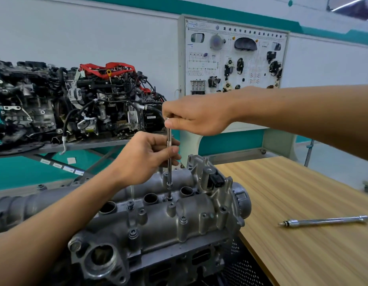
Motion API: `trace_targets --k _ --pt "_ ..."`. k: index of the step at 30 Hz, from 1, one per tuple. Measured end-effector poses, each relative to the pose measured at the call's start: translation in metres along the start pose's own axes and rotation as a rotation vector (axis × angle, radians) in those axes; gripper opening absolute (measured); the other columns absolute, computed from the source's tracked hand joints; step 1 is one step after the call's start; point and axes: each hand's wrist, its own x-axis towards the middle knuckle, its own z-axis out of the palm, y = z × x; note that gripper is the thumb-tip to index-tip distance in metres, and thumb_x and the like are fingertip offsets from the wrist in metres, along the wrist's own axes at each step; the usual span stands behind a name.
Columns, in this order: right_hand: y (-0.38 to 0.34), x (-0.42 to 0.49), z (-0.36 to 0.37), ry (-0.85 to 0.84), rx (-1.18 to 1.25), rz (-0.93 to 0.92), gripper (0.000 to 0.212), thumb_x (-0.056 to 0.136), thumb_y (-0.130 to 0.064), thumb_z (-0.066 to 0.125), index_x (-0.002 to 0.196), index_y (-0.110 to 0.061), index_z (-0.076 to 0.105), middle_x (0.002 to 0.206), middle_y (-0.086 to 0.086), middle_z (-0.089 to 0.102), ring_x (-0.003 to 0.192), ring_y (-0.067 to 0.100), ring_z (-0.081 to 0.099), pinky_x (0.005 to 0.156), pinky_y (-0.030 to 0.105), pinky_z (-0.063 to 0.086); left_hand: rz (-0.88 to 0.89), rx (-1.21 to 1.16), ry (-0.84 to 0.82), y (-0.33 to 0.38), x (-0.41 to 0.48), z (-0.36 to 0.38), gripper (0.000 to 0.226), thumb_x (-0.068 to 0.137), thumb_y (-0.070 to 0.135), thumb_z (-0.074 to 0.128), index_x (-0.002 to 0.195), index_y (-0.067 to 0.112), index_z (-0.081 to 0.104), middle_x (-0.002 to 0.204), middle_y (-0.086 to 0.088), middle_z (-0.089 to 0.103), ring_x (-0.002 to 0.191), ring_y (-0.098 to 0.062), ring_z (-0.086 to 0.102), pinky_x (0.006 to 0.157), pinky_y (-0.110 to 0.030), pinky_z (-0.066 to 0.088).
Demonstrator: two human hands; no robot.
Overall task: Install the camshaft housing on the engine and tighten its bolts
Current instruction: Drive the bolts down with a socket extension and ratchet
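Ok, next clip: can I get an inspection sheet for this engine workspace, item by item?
Surface: light wood-grain table to the right of the engine, carrying one loose tool.
Job's things: grey cast-metal camshaft housing sits on the engine; long slim steel driver stands upright, tip on a bolt between two round bores; dark flanged bolt seated nearer the camera.
Clutter: silver rod-shaped tool lying on the table.
Grippers: left hand grips the driver's mid shaft; right hand pinches its top end.
Cables: black hoses on the background engine only.
Surroundings: second engine with red parts on a stand; white training board.
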Motion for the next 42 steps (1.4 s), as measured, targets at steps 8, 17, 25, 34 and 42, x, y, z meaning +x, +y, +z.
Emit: trace_targets --k 8,17,25,34,42 --pt "-0.002 0.002 0.003 0.088 -0.017 0.0 0.043 0.105 -0.028 0.044 0.063 -0.017 0.039 0.057 -0.005 0.036 0.052 0.006 0.038 0.055 0.017 0.032 -0.143 -0.146 -0.346 0.01 -0.006 -0.006 0.055 0.089 -0.022 0.049 0.128 0.017 0.057 0.12 0.004 0.073 0.119 -0.009 0.064 0.096 -0.026 0.054" --pt "-0.006 0.012 0.014 0.121 -0.032 0.346 0.048 0.104 -0.038 0.041 0.06 -0.018 0.041 0.059 0.0 0.044 0.051 0.014 0.037 0.047 0.029 0.03 -0.169 -0.238 -0.101 0.013 0.004 0.032 0.037 0.055 -0.005 0.06 0.083 0.017 0.05 0.067 0.003 0.04 0.06 -0.013 0.035 0.059 -0.03 0.03" --pt "-0.005 0.002 -0.005 -0.005 -0.01 0.057 0.043 0.104 -0.031 0.045 0.084 0.004 0.059 0.065 0.004 0.048 0.055 0.011 0.039 0.055 0.021 0.034 -0.158 -0.457 -0.187 -0.001 0.025 0.03 0.06 0.085 0.002 0.066 0.047 0.027 0.026 0.043 0.008 0.018 0.04 -0.012 0.008 0.044 -0.021 0.009" --pt "0.006 -0.004 0.018 0.072 0.624 0.044 0.022 0.103 -0.011 0.049 0.119 -0.006 0.063 0.078 0.017 0.066 0.059 0.018 0.044 0.054 0.024 0.04 -0.24 -0.624 -0.472 -0.003 0.029 0.01 0.046 0.073 0.008 0.063 0.054 0.024 0.024 0.051 0.002 0.011 0.043 -0.013 0.011 0.043 -0.025 0.013" --pt "-0.008 -0.002 0.047 0.345 0.85 0.098 0.021 0.097 -0.009 0.061 0.115 -0.004 0.07 0.092 -0.01 0.071 0.084 -0.003 0.067 0.07 0.011 0.05 -0.206 -0.486 -0.459 -0.014 0.009 0.013 0.014 0.068 0.021 0.07 0.065 0.017 0.057 0.059 -0.005 0.045 0.057 -0.017 0.043 0.059 -0.028 0.037"
